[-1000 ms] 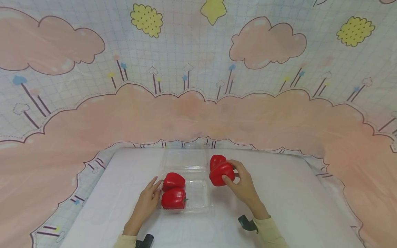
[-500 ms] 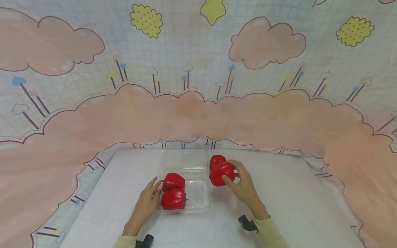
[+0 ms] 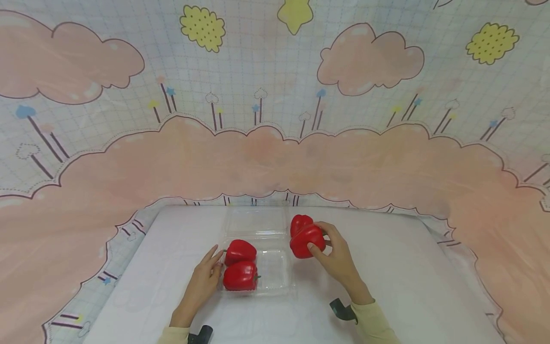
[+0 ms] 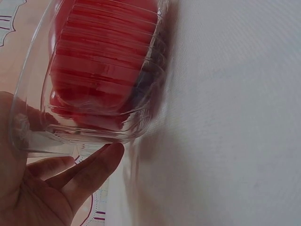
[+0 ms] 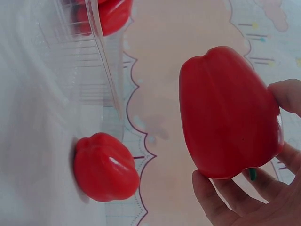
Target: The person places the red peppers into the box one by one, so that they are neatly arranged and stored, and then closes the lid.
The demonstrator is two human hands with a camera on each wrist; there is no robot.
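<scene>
In the head view my right hand [image 3: 337,255] grips a red bell pepper [image 3: 306,241] between thumb and fingers. The right wrist view shows that pepper [image 5: 230,113] raised, its green stem [image 5: 253,174] towards the palm. Another bell pepper [image 5: 107,167] sits on the table beside a clear plastic container [image 5: 87,89]. Two more bell peppers lie in the container's left half, one at the back [image 3: 240,252] and one in front [image 3: 240,275]. My left hand [image 3: 204,277] holds the container's left edge; in the left wrist view its fingers [image 4: 96,176] touch the ribbed wall [image 4: 94,61].
The container's clear lid [image 3: 256,221] lies folded back behind it. A white table [image 3: 404,277] extends on both sides. Behind the table hangs a curtain [image 3: 275,162] printed with clouds. Dark camera mounts [image 3: 342,309] sit at both wrists.
</scene>
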